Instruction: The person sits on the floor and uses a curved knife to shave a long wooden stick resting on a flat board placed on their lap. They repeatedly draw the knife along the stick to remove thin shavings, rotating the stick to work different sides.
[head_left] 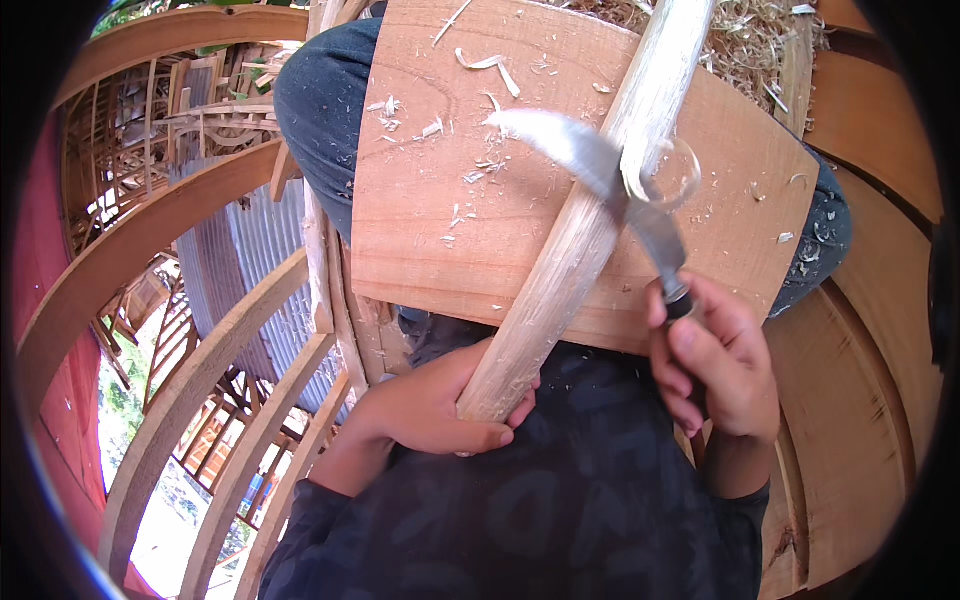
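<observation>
A long pale wooden stick (560,265) slants across a wooden board (430,230) that rests over my lap. My left hand (445,400) is wrapped round the stick's near end, against my dark shirt. In my right hand (720,355) is a curved knife (575,150), gripped by its black handle. The blade lies across the stick, slightly blurred, its tip pointing to the far left. A curled wood shaving (685,180) rises from the stick beside the blade. Small shavings (485,165) are scattered over the board.
A heap of shavings (765,50) lies beyond the board. Curved wooden ribs (225,335) stand at the left, with corrugated metal sheeting (255,265) lower down outside them. Wide wooden planks (850,400) curve along the right side. My knees support the board.
</observation>
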